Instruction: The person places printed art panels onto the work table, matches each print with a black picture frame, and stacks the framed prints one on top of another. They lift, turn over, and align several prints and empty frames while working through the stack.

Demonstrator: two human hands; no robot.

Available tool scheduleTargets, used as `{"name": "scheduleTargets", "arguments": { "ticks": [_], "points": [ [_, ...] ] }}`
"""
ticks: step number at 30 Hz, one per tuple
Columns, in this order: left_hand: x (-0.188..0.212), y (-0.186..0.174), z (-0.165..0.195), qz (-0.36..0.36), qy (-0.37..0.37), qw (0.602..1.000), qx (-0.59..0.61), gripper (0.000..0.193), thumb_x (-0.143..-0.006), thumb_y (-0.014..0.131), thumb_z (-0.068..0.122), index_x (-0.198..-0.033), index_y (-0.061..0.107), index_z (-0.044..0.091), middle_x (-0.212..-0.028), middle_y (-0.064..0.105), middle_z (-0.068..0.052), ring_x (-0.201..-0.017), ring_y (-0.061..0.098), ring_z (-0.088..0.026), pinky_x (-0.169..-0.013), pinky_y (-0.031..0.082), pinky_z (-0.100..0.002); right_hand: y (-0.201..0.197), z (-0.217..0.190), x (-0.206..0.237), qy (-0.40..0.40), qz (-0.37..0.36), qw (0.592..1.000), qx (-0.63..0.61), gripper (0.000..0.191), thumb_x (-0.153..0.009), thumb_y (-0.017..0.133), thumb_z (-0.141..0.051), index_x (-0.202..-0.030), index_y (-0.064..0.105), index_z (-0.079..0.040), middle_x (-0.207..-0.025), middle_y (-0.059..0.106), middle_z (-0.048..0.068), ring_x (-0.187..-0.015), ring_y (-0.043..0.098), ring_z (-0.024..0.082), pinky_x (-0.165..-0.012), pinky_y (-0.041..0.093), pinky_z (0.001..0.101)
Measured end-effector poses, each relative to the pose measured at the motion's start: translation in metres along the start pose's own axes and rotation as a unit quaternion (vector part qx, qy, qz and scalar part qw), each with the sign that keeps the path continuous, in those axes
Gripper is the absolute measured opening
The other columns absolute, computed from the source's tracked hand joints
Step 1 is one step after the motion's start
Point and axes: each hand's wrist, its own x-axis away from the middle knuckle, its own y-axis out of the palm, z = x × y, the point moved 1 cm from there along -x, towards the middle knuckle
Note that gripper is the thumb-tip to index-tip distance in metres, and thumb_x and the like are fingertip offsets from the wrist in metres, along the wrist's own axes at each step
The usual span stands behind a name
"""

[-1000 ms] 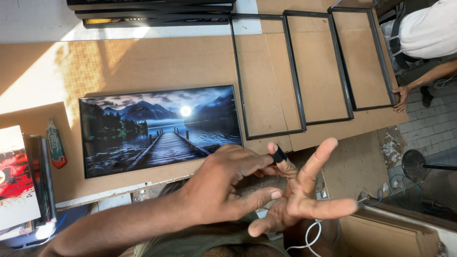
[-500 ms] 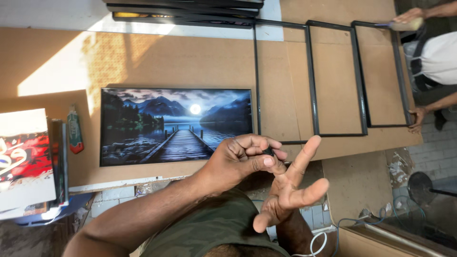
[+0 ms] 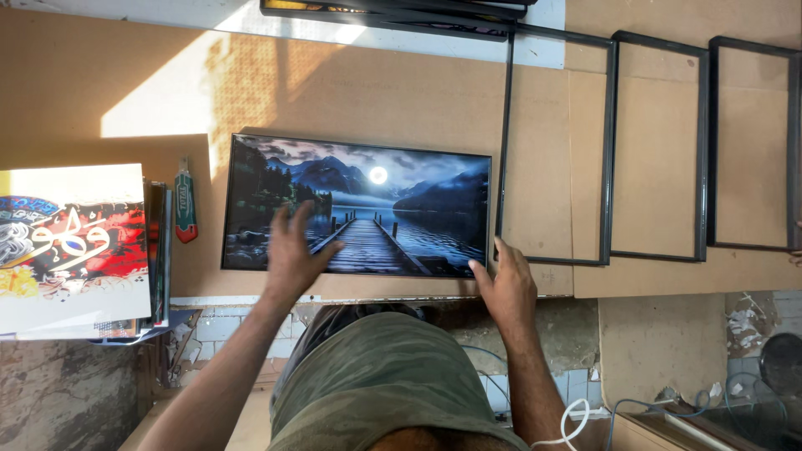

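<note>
Brown board surface (image 3: 100, 75) carries, far left, a stack of colourful calligraphy prints (image 3: 71, 246) and a green utility knife (image 3: 185, 209). Left hand (image 3: 294, 255) lies flat, open, pinning the moonlit lake-and-pier print (image 3: 418, 188); right hand (image 3: 504, 284) seemingly pinches its lower right corner, steadying it. Rightward, empty black rectangular frames (image 3: 610, 150) lie side by side.

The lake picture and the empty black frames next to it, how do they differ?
The lake picture is filled with a moonlit scene; the black frames are open, showing bare board. The picture lies wide, the frames stand tall. The left hand rests on the picture and the right hand grips its corner; nobody touches the frames. Both lie flat on the table.
</note>
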Motion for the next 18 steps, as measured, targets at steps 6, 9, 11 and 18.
{"name": "scheduleTargets", "arguments": {
  "ticks": [6, 9, 11, 18],
  "points": [
    [0.052, -0.013, -0.119, -0.036, -0.12, 0.987, -0.102, 0.107, -0.062, 0.093, 0.046, -0.15, 0.045, 0.008, -0.149, 0.037, -0.034, -0.135, 0.04, -0.05, -0.105, 0.044, -0.058, 0.061, 0.035, 0.02, 0.138, -0.135, 0.98, 0.042, 0.051, -0.082, 0.084, -0.037, -0.115, 0.066, -0.003, -0.102, 0.067, 0.015, -0.095, 0.067, 0.031, -0.078, 0.056, 0.0451],
    [0.062, -0.008, -0.135, -0.003, -0.108, 0.989, -0.098, 0.085, -0.073, 0.089, 0.036, -0.146, 0.055, 0.009, -0.15, 0.047, -0.025, -0.133, 0.048, -0.043, -0.107, 0.048, -0.053, 0.076, 0.045, 0.02, 0.108, -0.056, 0.992, 0.04, 0.042, -0.083, 0.084, -0.036, -0.105, 0.069, -0.004, -0.098, 0.067, 0.013, -0.092, 0.067, 0.03, -0.077, 0.055, 0.0456],
    [0.063, -0.006, -0.14, 0.01, -0.124, 0.988, -0.088, 0.079, -0.074, 0.089, 0.032, -0.143, 0.059, 0.009, -0.145, 0.054, -0.019, -0.128, 0.052, -0.039, -0.106, 0.05, -0.051, 0.079, 0.051, 0.018, 0.101, -0.041, 0.994, 0.027, 0.036, -0.088, 0.081, -0.034, -0.106, 0.07, -0.006, -0.098, 0.067, 0.013, -0.093, 0.067, 0.031, -0.08, 0.055, 0.0462],
    [0.056, -0.013, -0.133, 0.0, -0.118, 0.992, -0.044, 0.098, -0.068, 0.091, 0.042, -0.143, 0.044, 0.001, -0.129, 0.055, -0.027, -0.125, 0.05, -0.042, -0.104, 0.047, -0.053, 0.089, 0.069, 0.012, 0.041, -0.036, 0.998, -0.014, 0.061, -0.072, 0.089, -0.038, -0.108, 0.068, 0.006, -0.098, 0.062, 0.023, -0.097, 0.059, 0.04, -0.081, 0.05, 0.0496]
  ]
}}
